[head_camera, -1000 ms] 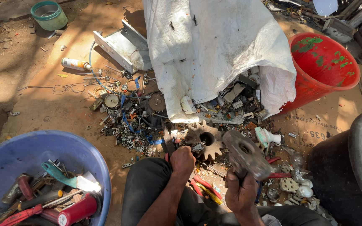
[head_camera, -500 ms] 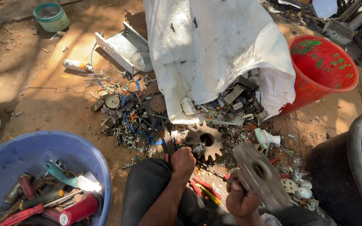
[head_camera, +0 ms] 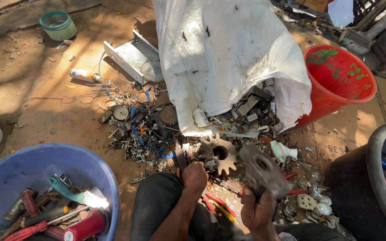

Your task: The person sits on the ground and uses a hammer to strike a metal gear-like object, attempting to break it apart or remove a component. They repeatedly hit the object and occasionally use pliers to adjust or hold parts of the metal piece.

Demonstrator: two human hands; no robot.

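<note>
On the dirt ground amid scrap, the right hand (head_camera: 258,209) gripped a metal plate (head_camera: 263,171) raised above it; the left hand (head_camera: 195,176) lay fisted beside a gear (head_camera: 220,154).

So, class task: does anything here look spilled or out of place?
Yes. The white sack has spilled metal scrap across the dirt. The right hand grips a blurred grey plate; the left hand rests beside a rusty gear.

White woven sack (head_camera: 228,58): stands at 12 o'clock, tall and bulging, its mouth open toward 6 o'clock with scrap parts spilling out. Flattened brown cardboard sheet (head_camera: 349,129): lies on the ground at 3 o'clock, bearing dark printed markings. Brown carton corner (head_camera: 316,4): at 1 o'clock, cut by the top edge. White paper sheet (head_camera: 341,11): just beside that carton.
</note>
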